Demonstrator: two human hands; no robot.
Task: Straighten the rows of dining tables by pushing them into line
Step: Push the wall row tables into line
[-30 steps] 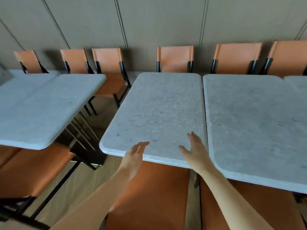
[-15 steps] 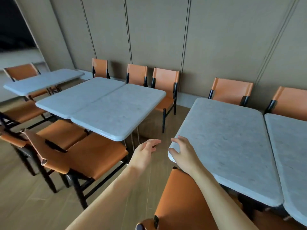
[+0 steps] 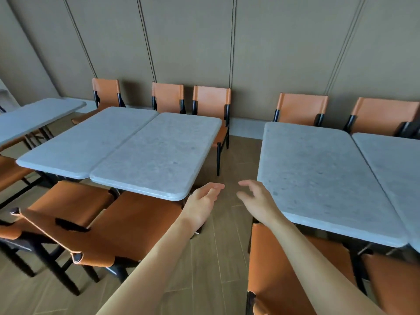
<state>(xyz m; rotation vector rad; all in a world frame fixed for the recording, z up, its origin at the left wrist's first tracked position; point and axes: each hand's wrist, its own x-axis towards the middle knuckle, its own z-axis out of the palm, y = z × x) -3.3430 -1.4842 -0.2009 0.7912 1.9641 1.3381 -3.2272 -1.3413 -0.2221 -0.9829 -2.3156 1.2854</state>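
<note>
Grey stone-topped dining tables stand in a row along the wall. A pair on the left, one table (image 3: 156, 153) pushed against another (image 3: 84, 142), is separated by a floor gap from a table (image 3: 318, 173) on the right, which adjoins a further table (image 3: 395, 169). My left hand (image 3: 202, 203) hovers with relaxed fingers just off the near right corner of the left pair. My right hand (image 3: 256, 198) hangs in the air over the gap, fingers loosely curled, beside the near left corner of the right table. Neither hand holds anything.
Orange leather chairs with black frames line the wall, such as one chair (image 3: 212, 103), and stand on my side, one (image 3: 91, 233) at the left and one (image 3: 295, 269) under my right arm. Another table (image 3: 29, 119) sits far left. Wooden floor (image 3: 229, 160) shows between the table groups.
My right hand has come off the right table's corner and now hovers over the gap. The view has swung right, centring the gap. My left hand has drifted toward the left table's corner.
</note>
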